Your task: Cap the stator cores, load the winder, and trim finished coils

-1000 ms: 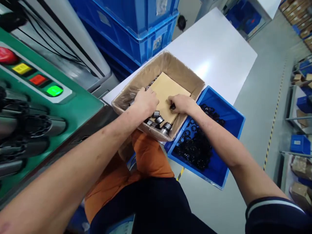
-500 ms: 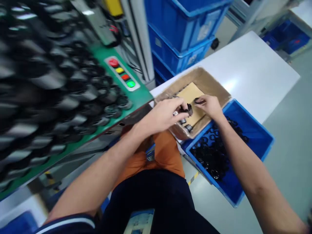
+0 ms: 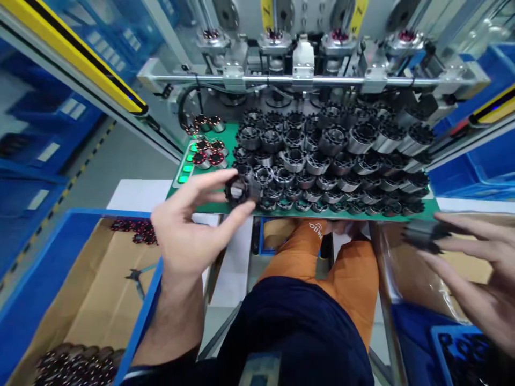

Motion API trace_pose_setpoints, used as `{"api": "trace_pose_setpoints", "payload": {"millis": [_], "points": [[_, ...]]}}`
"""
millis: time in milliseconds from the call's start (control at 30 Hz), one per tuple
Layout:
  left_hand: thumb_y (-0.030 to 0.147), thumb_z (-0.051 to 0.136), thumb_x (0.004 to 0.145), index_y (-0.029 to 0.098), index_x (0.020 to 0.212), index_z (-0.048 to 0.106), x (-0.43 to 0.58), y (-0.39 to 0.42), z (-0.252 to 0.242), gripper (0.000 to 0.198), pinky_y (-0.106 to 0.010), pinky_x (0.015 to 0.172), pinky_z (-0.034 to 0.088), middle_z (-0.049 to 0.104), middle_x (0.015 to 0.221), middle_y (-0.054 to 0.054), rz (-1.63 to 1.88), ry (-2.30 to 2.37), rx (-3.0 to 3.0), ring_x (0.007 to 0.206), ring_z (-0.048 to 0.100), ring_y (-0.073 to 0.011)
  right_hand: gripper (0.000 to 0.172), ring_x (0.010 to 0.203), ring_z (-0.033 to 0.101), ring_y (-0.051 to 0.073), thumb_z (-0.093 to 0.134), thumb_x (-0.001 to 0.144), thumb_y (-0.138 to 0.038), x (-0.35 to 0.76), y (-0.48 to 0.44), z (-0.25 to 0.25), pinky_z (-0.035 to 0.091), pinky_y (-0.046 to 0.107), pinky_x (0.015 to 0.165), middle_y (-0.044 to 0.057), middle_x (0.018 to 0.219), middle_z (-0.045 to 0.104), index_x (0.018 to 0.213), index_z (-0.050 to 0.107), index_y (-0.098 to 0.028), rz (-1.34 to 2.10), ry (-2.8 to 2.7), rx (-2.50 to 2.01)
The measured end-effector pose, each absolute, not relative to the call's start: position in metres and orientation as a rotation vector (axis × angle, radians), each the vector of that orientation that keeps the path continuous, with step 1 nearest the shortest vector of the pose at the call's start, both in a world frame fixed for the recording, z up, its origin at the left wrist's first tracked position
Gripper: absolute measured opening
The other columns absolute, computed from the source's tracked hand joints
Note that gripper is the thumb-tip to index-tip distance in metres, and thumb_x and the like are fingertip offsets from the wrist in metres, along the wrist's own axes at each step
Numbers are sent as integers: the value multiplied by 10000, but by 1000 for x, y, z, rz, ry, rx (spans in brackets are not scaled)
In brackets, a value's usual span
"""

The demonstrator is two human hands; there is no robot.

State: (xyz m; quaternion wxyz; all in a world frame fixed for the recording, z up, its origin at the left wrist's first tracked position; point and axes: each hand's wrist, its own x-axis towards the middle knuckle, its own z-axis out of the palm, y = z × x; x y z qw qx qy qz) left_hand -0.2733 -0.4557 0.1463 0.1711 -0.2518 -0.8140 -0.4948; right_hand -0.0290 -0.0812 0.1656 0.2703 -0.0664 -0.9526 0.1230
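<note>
My left hand (image 3: 191,230) grips a motor stator core (image 3: 238,190) with black toothed end rings between thumb and fingers, at the front edge of the green bench top (image 3: 432,208). On the right, my blurred right hand (image 3: 483,262) pinches another stator core (image 3: 425,235), just off the bench's front right corner. Between the hands stand rows of bare stator cores (image 3: 317,161), partly stacked, their steel sides and black rings showing. Several copper-wound stators (image 3: 216,160) stand at the bench's left side.
A winding machine (image 3: 301,69) spans the back of the bench. Green-lit buttons (image 3: 186,168) sit at left. A blue bin (image 3: 76,214) holds wound stators and cutters (image 3: 137,276). At right are a cardboard box (image 3: 406,257) and a blue bin of black rings (image 3: 438,335).
The view has swung left from the cardboard box to the bench and machine. Both hands have left the box; the left is now over the bench front with a stator core, the right carries another.
</note>
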Motion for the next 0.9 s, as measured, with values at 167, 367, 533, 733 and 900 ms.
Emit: {"api": "trace_pose_setpoints", "payload": {"millis": [167, 367, 533, 733, 900], "points": [[343, 994, 990, 310, 1359, 915, -320, -452, 158, 378, -472, 1170, 685, 925, 1320, -25, -1200, -2291, -724, 1188, 851, -275, 71, 1176, 801, 375, 817, 1167, -318, -166, -185, 233, 680, 632, 964, 116, 1334, 832, 1237, 820, -331, 179, -2533, 360], [306, 1011, 944, 284, 1319, 947, -341, -441, 152, 381, -426, 1069, 701, 934, 1231, -29, -1289, -2310, -688, 1098, 844, -254, 31, 1225, 719, 415, 789, 1147, -238, -251, -219, 222, 611, 591, 948, 158, 1334, 826, 1140, 818, -249, 51, -2692, 389], [305, 1030, 940, 278, 1311, 947, -347, -437, 143, 381, -420, 1080, 711, 938, 1231, -35, -1350, -2332, -719, 1127, 856, -258, 45, 1215, 716, 409, 810, 1150, -287, -261, -214, 210, 575, 559, 958, 145, 1309, 838, 1148, 799, -244, -19, -2750, 351], [305, 1030, 974, 262, 1320, 914, -348, -434, 133, 367, -428, 1095, 685, 934, 1285, -25, -1336, -2300, -774, 1127, 839, -257, 69, 1272, 728, 418, 790, 1145, -251, -261, -216, 218, 591, 588, 1024, 143, 1327, 849, 1213, 792, -261, 17, -2789, 316], [346, 992, 1000, 262, 1365, 882, -351, -428, 124, 390, -442, 1033, 682, 912, 1336, -41, -1339, -2300, -750, 1131, 817, -262, 213, 1318, 790, 387, 827, 1164, -294, -207, -203, 236, 638, 576, 1104, 142, 1437, 857, 1368, 775, -260, 183, -2681, 267]]}}
